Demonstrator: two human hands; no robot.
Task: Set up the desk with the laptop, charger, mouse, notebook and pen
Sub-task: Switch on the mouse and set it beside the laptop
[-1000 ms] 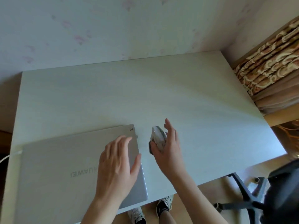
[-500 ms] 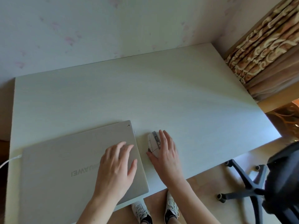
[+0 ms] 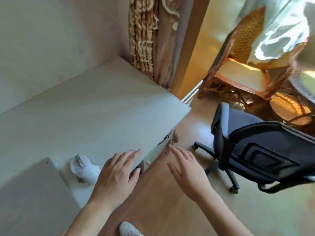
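Mouse [image 3: 83, 166] left of both hands [image 3: 117, 176]

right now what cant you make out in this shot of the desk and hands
- Laptop, head view: cut off by the left and bottom edges, so any charger plug is unseen.
- Mouse: its near end is blurred and partly behind the left hand.
- Notebook and pen: nowhere in view.
- Desk front: something dark under the edge, too blurred to identify.
- Right hand: motion-blurred, over the floor.

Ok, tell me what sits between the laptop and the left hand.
The white mouse lies on the desk between the closed laptop and the left hand, as the head view shows; neither hand touches it.
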